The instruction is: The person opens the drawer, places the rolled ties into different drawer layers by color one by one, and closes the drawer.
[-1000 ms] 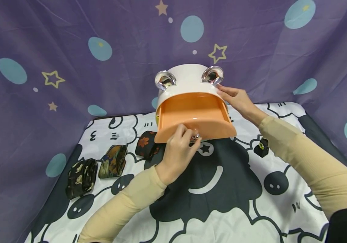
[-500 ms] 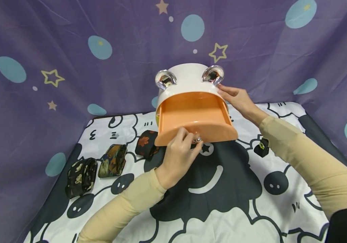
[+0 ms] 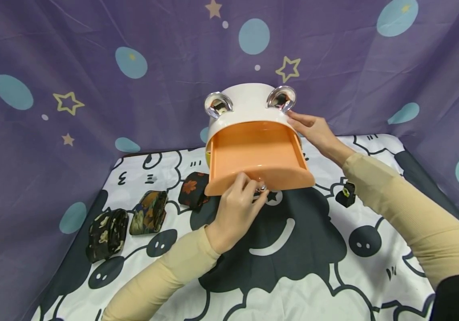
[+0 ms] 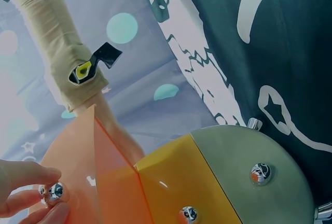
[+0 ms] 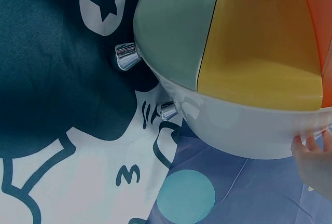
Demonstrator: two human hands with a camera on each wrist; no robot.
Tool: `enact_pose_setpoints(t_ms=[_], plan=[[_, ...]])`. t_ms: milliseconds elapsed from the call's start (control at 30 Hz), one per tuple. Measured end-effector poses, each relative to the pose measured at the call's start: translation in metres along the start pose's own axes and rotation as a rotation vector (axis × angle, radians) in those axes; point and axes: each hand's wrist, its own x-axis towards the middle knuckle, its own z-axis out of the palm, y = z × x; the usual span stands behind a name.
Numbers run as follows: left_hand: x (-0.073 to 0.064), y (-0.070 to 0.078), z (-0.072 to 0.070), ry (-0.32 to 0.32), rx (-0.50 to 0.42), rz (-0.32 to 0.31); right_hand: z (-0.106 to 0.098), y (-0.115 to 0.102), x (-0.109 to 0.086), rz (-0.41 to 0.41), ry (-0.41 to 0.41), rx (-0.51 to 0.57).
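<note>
A small white cabinet point(image 3: 249, 102), frog-like with two shiny ring-shaped eyes point(image 3: 281, 99), stands by the purple backdrop. Its orange drawer point(image 3: 259, 154) is pulled out at the top, and no object shows inside. My left hand point(image 3: 233, 209) pinches the silver knob point(image 4: 55, 191) on that drawer between thumb and fingers. Below it in the left wrist view are a yellow drawer point(image 4: 174, 177) and a green drawer point(image 4: 244, 167), both closed, each with a knob. My right hand point(image 3: 315, 133) rests its fingers against the cabinet's right side, just under the eye.
On the left of the sheep-print cloth point(image 3: 313, 294) lie a black bundle with orange flowers point(image 3: 193, 189), a camouflage-like patterned bundle point(image 3: 149, 213) and a dark bundle with pale patches point(image 3: 108, 234). Behind hangs a purple curtain point(image 3: 173, 40). Short silver feet point(image 5: 127, 56) support the cabinet.
The orange drawer has come slightly farther out toward me, with my left hand on its knob. My right hand has stayed on the cabinet's side.
</note>
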Motion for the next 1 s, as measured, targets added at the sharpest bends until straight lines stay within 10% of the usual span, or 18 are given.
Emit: enact_pose_setpoints(t_ms=[1000], plan=[[-0.0039, 0.0015, -0.0031, -0.051, 0.017, 0.011, -0.0002, -0.0013, 0.0000, 0.016, 0.003, -0.011]])
